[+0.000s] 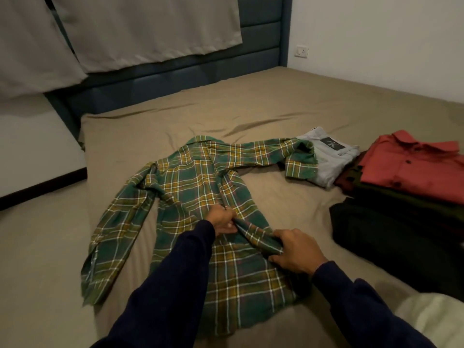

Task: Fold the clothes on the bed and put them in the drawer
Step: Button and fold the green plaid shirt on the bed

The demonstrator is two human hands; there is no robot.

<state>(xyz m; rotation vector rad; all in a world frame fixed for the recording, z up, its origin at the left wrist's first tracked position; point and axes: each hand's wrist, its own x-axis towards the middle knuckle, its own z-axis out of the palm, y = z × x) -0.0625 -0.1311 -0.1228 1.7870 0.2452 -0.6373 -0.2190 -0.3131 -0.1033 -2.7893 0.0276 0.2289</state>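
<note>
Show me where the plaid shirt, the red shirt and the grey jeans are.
Plaid shirt (190, 177): head view, on its chest panel.
Red shirt (414, 169): head view, on its folded front.
Grey jeans (334, 159): head view, below the waistband patch.

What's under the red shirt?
The red shirt tops a pile of folded clothes: a maroon piece, then a dark green one peek out beneath. Most of each is covered, so what garments they are stays hidden.

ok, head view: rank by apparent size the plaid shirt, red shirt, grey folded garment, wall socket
1. plaid shirt, spread out flat
2. red shirt, folded and cut off by the frame edge, so partly unsure
3. grey folded garment, partly under the plaid sleeve
4. wall socket, farthest away
</note>
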